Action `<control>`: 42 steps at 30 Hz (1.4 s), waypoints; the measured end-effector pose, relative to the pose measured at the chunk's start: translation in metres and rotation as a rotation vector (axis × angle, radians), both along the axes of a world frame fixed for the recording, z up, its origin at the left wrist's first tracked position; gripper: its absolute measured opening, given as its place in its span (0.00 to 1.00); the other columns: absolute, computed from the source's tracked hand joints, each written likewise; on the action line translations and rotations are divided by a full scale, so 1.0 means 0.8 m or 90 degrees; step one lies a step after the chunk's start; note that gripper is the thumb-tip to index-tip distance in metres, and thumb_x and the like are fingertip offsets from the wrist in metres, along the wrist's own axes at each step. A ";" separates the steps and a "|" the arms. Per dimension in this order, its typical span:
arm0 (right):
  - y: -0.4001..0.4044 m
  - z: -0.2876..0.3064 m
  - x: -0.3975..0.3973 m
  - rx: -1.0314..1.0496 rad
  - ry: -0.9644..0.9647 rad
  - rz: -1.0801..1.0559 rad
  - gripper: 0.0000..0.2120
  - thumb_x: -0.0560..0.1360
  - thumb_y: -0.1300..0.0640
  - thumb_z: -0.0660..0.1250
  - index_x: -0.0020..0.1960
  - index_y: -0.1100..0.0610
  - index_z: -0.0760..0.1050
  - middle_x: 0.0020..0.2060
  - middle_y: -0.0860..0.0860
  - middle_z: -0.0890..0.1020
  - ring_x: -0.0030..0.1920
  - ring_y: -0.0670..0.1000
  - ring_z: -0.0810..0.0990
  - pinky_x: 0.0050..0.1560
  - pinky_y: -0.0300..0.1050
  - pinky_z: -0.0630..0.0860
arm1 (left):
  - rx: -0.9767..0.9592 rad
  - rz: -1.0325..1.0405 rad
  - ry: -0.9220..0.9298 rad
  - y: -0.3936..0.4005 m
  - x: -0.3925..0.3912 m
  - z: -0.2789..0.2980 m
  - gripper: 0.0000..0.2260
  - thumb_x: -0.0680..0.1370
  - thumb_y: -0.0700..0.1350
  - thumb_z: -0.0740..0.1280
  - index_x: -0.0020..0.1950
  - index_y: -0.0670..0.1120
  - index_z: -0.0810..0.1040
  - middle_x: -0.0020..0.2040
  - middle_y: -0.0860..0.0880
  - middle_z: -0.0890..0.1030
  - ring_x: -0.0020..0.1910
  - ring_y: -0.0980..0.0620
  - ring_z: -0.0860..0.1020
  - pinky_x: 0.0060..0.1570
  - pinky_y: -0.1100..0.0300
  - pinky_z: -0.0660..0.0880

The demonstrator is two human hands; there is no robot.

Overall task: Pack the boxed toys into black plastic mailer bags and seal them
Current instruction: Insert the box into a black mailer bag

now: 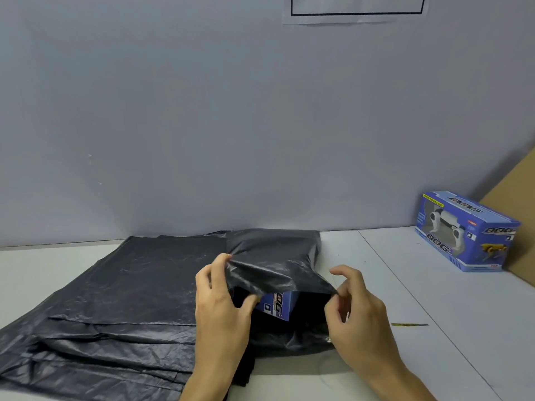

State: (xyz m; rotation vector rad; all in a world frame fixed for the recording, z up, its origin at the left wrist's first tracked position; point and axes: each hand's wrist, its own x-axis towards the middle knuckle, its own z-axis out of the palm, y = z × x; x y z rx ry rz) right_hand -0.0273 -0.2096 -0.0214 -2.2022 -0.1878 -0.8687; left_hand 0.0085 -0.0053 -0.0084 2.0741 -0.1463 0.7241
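Head camera showed me a crinkled black mailer bag [272,256] with a blue toy box [279,306] poking out. My left hand [220,308] gripped its flap; my right hand [356,311] pinched the corner

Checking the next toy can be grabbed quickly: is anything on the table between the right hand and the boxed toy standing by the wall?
Nothing visible. Bare table lies between the right hand and the boxed toy; a thin yellow strip lies nearer, off that line.

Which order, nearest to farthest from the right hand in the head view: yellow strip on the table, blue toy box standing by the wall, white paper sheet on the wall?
From the right hand:
1. Yellow strip, just to its right on the table.
2. Blue toy box, far right by the wall.
3. White paper sheet, top of the wall.
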 end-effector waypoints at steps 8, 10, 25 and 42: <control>-0.001 0.001 0.002 -0.027 0.273 -0.036 0.33 0.76 0.50 0.69 0.75 0.44 0.57 0.59 0.42 0.74 0.56 0.47 0.78 0.56 0.42 0.78 | -0.024 -0.075 0.125 0.013 0.013 -0.008 0.36 0.68 0.50 0.80 0.71 0.54 0.66 0.58 0.63 0.75 0.60 0.61 0.75 0.53 0.68 0.71; 0.001 0.000 0.004 0.000 0.277 -0.044 0.30 0.78 0.57 0.69 0.77 0.49 0.61 0.55 0.43 0.76 0.54 0.46 0.77 0.60 0.45 0.77 | 0.144 -0.052 0.042 0.007 0.009 -0.007 0.44 0.67 0.55 0.79 0.77 0.58 0.58 0.72 0.60 0.65 0.74 0.56 0.62 0.68 0.57 0.65; -0.013 0.006 0.001 0.047 0.162 -0.134 0.32 0.75 0.68 0.70 0.75 0.52 0.68 0.51 0.51 0.83 0.46 0.45 0.77 0.60 0.34 0.73 | 0.521 -0.029 -0.044 -0.056 0.012 0.015 0.31 0.66 0.64 0.77 0.65 0.50 0.81 0.63 0.49 0.82 0.62 0.43 0.80 0.59 0.46 0.78; -0.016 -0.009 0.009 0.062 0.184 0.001 0.27 0.70 0.53 0.70 0.60 0.33 0.60 0.42 0.41 0.75 0.42 0.48 0.78 0.43 0.44 0.80 | 0.409 -0.118 -0.066 -0.034 0.025 -0.005 0.28 0.69 0.53 0.78 0.68 0.54 0.76 0.74 0.55 0.69 0.77 0.46 0.63 0.70 0.48 0.60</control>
